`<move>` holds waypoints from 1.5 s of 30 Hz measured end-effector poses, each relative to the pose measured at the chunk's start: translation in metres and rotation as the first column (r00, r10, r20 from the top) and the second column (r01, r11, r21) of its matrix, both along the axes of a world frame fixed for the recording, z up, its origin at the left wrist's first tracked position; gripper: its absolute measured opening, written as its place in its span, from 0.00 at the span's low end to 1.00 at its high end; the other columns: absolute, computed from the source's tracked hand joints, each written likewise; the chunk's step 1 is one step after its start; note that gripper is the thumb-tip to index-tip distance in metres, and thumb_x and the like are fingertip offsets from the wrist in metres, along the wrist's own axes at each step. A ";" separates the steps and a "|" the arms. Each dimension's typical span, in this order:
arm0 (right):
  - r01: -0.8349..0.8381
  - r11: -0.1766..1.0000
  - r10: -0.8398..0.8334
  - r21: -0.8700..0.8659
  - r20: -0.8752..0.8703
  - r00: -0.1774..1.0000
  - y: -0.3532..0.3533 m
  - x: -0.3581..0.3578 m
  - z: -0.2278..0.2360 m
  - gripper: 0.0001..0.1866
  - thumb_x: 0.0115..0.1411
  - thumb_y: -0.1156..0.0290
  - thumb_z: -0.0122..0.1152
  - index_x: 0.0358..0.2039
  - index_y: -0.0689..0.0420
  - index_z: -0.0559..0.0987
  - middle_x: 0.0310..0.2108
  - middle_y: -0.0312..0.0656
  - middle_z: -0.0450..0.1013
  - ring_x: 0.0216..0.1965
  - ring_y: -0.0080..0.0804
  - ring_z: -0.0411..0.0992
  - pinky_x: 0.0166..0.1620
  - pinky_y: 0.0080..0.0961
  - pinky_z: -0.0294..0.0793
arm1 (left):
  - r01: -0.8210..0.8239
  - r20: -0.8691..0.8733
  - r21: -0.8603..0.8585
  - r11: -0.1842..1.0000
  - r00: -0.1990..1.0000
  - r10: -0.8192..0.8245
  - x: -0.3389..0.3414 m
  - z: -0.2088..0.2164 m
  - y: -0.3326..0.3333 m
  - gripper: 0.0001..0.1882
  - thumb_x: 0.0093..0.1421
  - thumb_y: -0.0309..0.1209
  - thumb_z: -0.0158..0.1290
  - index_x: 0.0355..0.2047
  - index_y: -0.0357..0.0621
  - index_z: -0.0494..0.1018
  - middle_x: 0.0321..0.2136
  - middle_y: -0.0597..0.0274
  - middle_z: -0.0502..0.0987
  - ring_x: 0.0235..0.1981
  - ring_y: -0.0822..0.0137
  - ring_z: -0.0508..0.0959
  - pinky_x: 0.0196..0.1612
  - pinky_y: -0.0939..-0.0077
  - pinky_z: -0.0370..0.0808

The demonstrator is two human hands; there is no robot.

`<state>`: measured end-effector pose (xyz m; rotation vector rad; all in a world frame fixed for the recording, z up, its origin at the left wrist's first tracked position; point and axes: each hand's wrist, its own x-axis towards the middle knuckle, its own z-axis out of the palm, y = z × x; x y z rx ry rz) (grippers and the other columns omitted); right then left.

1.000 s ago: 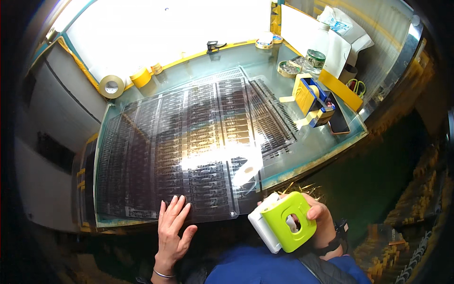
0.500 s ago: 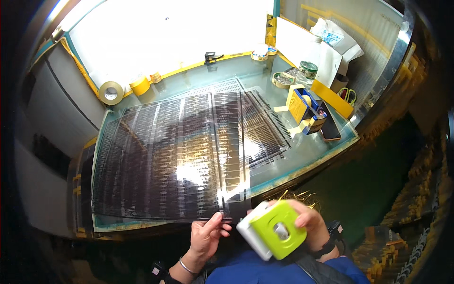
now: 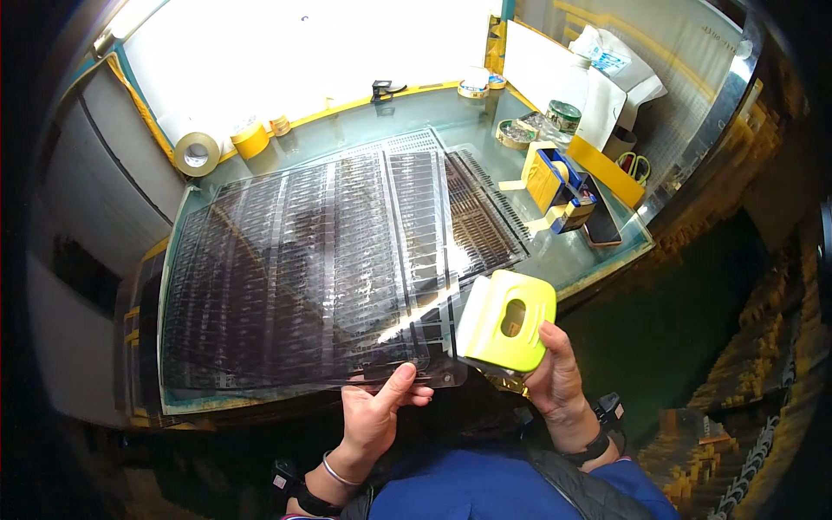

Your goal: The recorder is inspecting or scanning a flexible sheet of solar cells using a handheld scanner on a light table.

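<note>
A large dark, transparent film sheet [image 3: 286, 286], printed with dense rows of small patterns, covers most of the glass-topped table. At its near edge my left hand [image 3: 379, 412] pinches the sheet, thumb on top and fingers below. My right hand [image 3: 559, 377] grips a lime-green and white hole punch [image 3: 511, 319] with an oval opening in its top. The punch is tilted beside the sheet's near right corner; whether it touches the film, I cannot tell. A small round hole or mark shows near that corner. More patterned film [image 3: 485, 217] lies underneath, toward the right.
A blue and yellow tape dispenser [image 3: 559, 186] stands at the right beside a dark phone [image 3: 601, 217]. Tape rolls [image 3: 198, 154] line the back left edge. Green-handled scissors [image 3: 635, 166] and a yellow block [image 3: 605, 171] are far right. Behind is a bright white panel [image 3: 303, 69].
My right hand has raised and turned the hole punch, bringing it up beside the film's corner. My left hand has shifted slightly up, still holding the film, whose near right corner now shows.
</note>
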<state>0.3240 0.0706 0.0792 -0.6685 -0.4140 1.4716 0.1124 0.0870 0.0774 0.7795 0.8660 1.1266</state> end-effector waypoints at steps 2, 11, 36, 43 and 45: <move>-0.012 1.000 0.012 -0.012 -0.008 1.000 -0.001 -0.006 0.000 0.27 0.54 0.64 0.53 0.51 0.67 0.61 0.46 0.45 0.67 0.47 0.31 0.68 0.51 0.26 0.66 | -0.007 0.001 -0.007 1.000 1.000 0.007 0.000 -0.001 -0.002 0.07 0.57 0.26 0.51 0.33 0.35 0.71 0.26 0.55 0.76 0.22 0.66 0.77 0.23 0.79 0.76; -0.007 0.999 0.005 -0.040 -0.048 0.999 -0.005 -0.014 0.000 0.22 0.57 0.60 0.51 0.48 0.61 0.65 0.41 0.41 0.71 0.38 0.28 0.73 0.35 0.23 0.77 | -0.004 0.113 -0.067 0.998 0.994 0.012 0.006 -0.001 -0.004 0.06 0.56 0.24 0.51 0.34 0.34 0.71 0.27 0.55 0.76 0.23 0.64 0.78 0.25 0.76 0.78; -0.002 0.999 0.002 -0.039 0.001 1.000 -0.002 -0.011 -0.008 0.23 0.54 0.68 0.53 0.48 0.66 0.64 0.43 0.44 0.69 0.43 0.29 0.70 0.47 0.25 0.70 | 0.012 0.109 -0.102 0.995 0.994 0.000 0.004 -0.001 -0.010 0.06 0.56 0.23 0.51 0.32 0.33 0.72 0.26 0.55 0.76 0.22 0.64 0.77 0.25 0.75 0.78; -0.069 0.995 0.069 0.072 0.002 0.998 0.004 -0.001 -0.001 0.24 0.54 0.68 0.54 0.48 0.68 0.64 0.44 0.46 0.69 0.43 0.31 0.70 0.48 0.25 0.69 | 0.071 0.070 -0.107 0.992 0.996 -0.064 -0.008 -0.004 -0.026 0.05 0.55 0.22 0.51 0.32 0.32 0.72 0.25 0.53 0.76 0.22 0.64 0.78 0.25 0.75 0.77; -0.007 0.999 0.005 0.044 0.048 0.999 0.020 0.002 0.005 0.25 0.55 0.64 0.53 0.48 0.67 0.64 0.44 0.46 0.69 0.44 0.30 0.70 0.48 0.25 0.69 | 0.112 0.001 -0.095 0.989 0.994 -0.112 -0.013 -0.006 -0.035 0.05 0.55 0.21 0.51 0.31 0.31 0.72 0.25 0.53 0.76 0.23 0.64 0.78 0.24 0.74 0.78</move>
